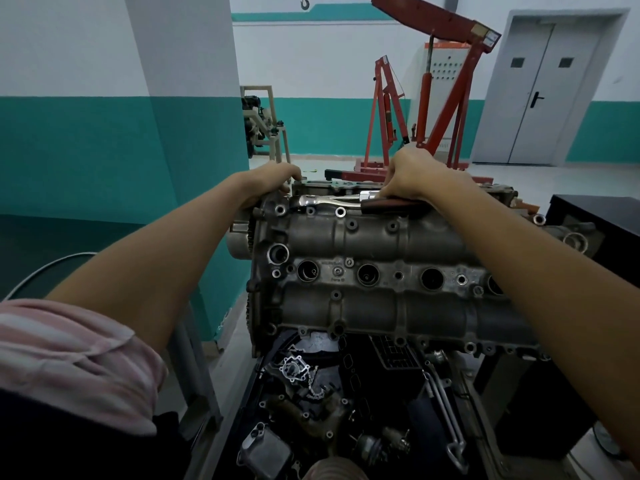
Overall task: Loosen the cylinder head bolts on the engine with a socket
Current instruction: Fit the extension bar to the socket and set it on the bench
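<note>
A pink striped sleeve [69, 358] fills the near left; beyond the parts tray [332, 410], the right hand [415, 178] grips the ratchet [346, 200] atop the engine [381, 271], the left hand [273, 181] curls over its far corner, red hoists [433, 116] behind.

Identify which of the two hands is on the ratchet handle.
The right hand, fingers curled over the ratchet handle. The left hand only grips the engine's far left corner.

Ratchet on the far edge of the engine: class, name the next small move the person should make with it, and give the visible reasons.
Probably a short, steady pull on the handle to break the bolt loose. The ratchet lies flat along the far edge of the engine, its head at the left end seemingly seated there. The right hand grips the dark handle, and the left hand braces on the engine's far left corner.
</note>
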